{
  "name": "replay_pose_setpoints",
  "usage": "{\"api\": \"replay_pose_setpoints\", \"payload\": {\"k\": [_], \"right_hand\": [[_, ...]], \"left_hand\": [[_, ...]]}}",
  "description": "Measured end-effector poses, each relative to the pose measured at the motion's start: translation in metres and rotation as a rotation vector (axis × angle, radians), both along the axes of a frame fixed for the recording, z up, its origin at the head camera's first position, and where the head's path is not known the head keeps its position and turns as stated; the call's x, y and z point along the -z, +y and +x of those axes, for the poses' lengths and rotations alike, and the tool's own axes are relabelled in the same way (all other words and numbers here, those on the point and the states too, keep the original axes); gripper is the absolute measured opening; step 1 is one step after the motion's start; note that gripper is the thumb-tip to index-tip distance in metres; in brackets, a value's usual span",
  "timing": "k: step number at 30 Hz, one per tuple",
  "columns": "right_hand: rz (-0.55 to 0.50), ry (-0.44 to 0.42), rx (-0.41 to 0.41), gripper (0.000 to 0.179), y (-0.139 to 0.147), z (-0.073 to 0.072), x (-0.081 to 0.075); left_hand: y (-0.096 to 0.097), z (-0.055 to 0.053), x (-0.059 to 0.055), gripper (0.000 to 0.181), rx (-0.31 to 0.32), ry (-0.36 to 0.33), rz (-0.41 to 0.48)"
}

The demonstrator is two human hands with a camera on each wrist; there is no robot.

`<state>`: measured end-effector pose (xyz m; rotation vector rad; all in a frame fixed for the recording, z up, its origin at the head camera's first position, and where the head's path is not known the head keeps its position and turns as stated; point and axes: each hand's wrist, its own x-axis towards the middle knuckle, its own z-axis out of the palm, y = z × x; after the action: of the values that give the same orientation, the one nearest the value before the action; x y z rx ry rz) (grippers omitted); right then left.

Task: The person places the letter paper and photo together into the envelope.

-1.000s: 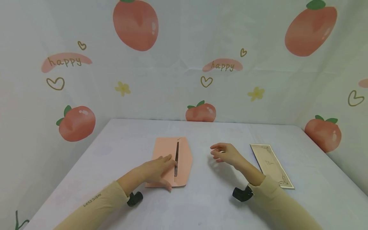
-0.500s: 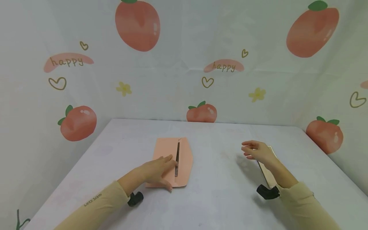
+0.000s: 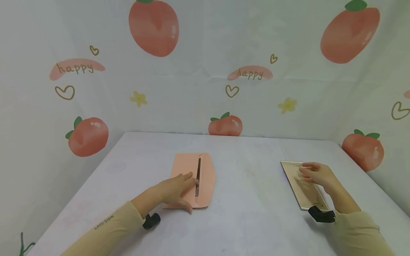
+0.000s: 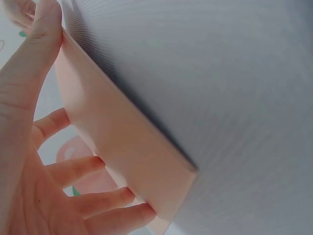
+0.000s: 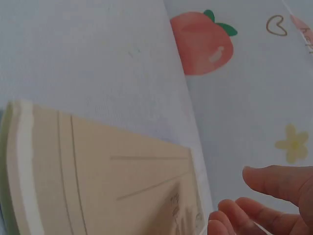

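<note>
A peach-coloured paper envelope (image 3: 207, 179) lies on the table left of centre, with a narrow dark strip (image 3: 198, 167) along its flap side. My left hand (image 3: 175, 188) rests on it with fingers spread; in the left wrist view the fingertips press the envelope's face (image 4: 117, 132) and the thumb lies at its edge. On the right lies a long beige card or booklet (image 3: 298, 188) with printed corner ornaments. Above its upper half hovers my right hand (image 3: 323, 176), fingers loosely bent and holding nothing. The right wrist view has the card (image 5: 107, 181) beside the thumb and fingers.
The white table (image 3: 243, 220) reaches back to a white cloth backdrop (image 3: 192, 99) printed with peaches, hearts and flowers. A black wrist camera (image 3: 151, 221) sits under the left sleeve, another black wrist camera (image 3: 321, 214) by the right one, overlapping the card's near end.
My right hand has moved from the table's middle rightward, over to the beige card. The left hand has stayed on the envelope, and neither paper item has moved.
</note>
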<state>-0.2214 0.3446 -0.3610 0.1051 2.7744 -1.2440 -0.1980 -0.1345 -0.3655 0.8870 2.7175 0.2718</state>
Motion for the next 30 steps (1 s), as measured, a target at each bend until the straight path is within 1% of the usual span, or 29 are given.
{"api": "replay_pose_setpoints", "payload": {"k": [3,8,13,17,20,25,30], "right_hand": [[0.034,-0.022,0.033,0.063,0.011,-0.001,0.004],[0.083,-0.072,0.089,0.069,0.024,-0.005,0.010],[0.123,-0.101,0.097,0.070,0.031,-0.006,0.013],[0.154,-0.136,0.091,0.078,0.032,-0.007,0.014],[0.177,-0.164,0.102,0.081,0.033,-0.009,0.017],[0.192,-0.193,0.141,0.077,0.034,-0.012,0.022],[0.200,-0.198,0.137,0.072,0.031,-0.011,0.021]], "left_hand": [[0.000,-0.001,0.000,0.082,0.012,0.009,0.001],[0.000,-0.002,0.000,0.081,0.002,0.005,0.005],[0.001,0.000,-0.002,0.082,-0.016,-0.008,0.002],[0.001,0.000,-0.002,0.080,-0.020,-0.009,0.002],[0.001,0.000,-0.001,0.080,-0.022,-0.009,-0.006],[0.000,-0.001,0.000,0.081,-0.034,-0.015,-0.004],[0.000,-0.001,0.002,0.080,-0.043,-0.017,0.000]]}}
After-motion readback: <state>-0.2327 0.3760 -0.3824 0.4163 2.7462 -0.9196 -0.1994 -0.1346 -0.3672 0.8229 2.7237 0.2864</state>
